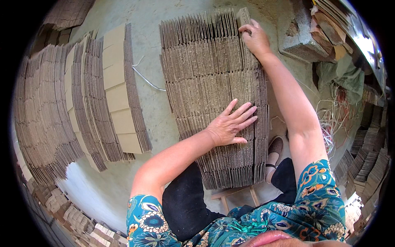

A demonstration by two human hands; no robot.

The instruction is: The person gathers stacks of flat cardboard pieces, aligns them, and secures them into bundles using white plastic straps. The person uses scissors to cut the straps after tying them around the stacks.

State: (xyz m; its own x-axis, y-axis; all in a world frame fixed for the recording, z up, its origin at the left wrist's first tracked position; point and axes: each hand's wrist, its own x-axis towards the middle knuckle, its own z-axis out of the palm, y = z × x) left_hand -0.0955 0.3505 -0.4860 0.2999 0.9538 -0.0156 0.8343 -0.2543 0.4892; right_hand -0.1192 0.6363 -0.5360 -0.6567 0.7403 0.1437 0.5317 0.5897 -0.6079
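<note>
Nearest: teal floral-print fabric sleeves (pixel 321 197) and black trousers (pixel 185 206) of the person, at the lower edge, with both bare forearms reaching up from them.
Floor: grey, rough concrete floor (pixel 152 103), dusty, lying under and left of the left hand's grip.
Room: rows of flat brown corrugated cardboard sheets on edge (pixel 82 103) stand well left of the left grip; smaller stacks of folded cardboard (pixel 366 164) lie right of the right forearm; a grey concrete block (pixel 300 41) sits just right of the right grip; loose pale straps (pixel 337 115) are tangled on the floor below the block.
Left hand (pixel 230 125): open and flat, fingers spread, palm pressed on top of the large brown bundle of corrugated cardboard sheets (pixel 205 74); it clasps nothing.
Right hand (pixel 256 39): at the far upper right corner of the same bundle, fingers curled over the end sheets, pinching their edge.
Bundle: directly under both grips, stretching from the right grip down past the left one to the knees; ribbed, fluted edges upward, sheets packed tightly side by side.
Stool: pale wooden legs (pixel 230 195) show below the bundle, near the left elbow.
Shoe: a brown flat shoe (pixel 273 150) just right of the left grip.
</note>
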